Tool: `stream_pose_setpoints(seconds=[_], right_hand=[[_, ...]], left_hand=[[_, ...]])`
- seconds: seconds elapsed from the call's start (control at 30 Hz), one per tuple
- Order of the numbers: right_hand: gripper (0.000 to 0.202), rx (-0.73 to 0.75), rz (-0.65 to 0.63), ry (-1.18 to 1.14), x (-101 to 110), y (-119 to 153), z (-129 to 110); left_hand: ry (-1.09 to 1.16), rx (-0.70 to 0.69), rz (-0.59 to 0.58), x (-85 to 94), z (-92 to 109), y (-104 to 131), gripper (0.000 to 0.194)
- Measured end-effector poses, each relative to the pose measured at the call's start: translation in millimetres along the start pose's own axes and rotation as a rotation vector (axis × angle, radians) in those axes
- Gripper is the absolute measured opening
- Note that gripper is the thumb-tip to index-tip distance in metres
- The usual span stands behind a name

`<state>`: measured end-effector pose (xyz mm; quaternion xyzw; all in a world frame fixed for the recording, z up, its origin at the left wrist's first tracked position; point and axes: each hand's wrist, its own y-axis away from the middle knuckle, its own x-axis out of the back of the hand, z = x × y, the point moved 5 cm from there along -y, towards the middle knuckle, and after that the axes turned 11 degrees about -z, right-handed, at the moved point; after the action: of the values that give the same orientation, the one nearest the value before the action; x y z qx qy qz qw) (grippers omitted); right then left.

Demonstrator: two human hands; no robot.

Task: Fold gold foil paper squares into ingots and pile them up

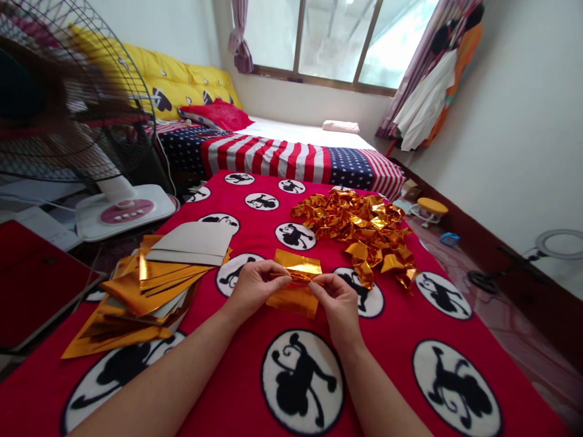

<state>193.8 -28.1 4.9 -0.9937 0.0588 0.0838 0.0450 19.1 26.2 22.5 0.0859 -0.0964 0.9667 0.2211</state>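
A sheet of shiny gold foil paper [297,262] is held between my two hands over the red cloth, with a raised fold across its middle. My left hand [259,284] pinches the left end of that fold between thumb and fingers. At the right end, my right hand [336,300] has the same kind of pinch. The sheet's lower half [294,301] spreads out flat below the fold. To the left lies a loose stack of gold sheets [136,297] with grey card pieces [194,241] on top. Folded gold foil pieces [355,218] form a heap at the right.
A red cloth with monkey prints [387,376] covers the table. An electric fan [122,209] stands at the left, beside a red panel [40,285]. Behind the table is a bed [282,152]. A yellow stool [432,205] and a ring-light stand [523,261] are on the right-hand floor.
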Motion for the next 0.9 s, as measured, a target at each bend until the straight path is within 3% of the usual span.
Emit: stream_pose_setpoints(seconds=[0.17, 0.47, 0.9], right_hand=[[0.025, 0.018, 0.013, -0.011, 1.0, 0.1, -1.6], [0.031, 0.061, 0.017, -0.002, 0.1, 0.0, -4.1], [0.025, 0.069, 0.076, -0.018, 6.1, 1.7, 0.0]], left_hand=[[0.179, 0.013, 0.019, -0.6, -5.5, -0.4, 0.033], [0.109, 0.023, 0.003, -0.5, -1.4, -0.4, 0.026], [0.220, 0.029, 0.041, 2.6, -12.8, -2.6, 0.036]])
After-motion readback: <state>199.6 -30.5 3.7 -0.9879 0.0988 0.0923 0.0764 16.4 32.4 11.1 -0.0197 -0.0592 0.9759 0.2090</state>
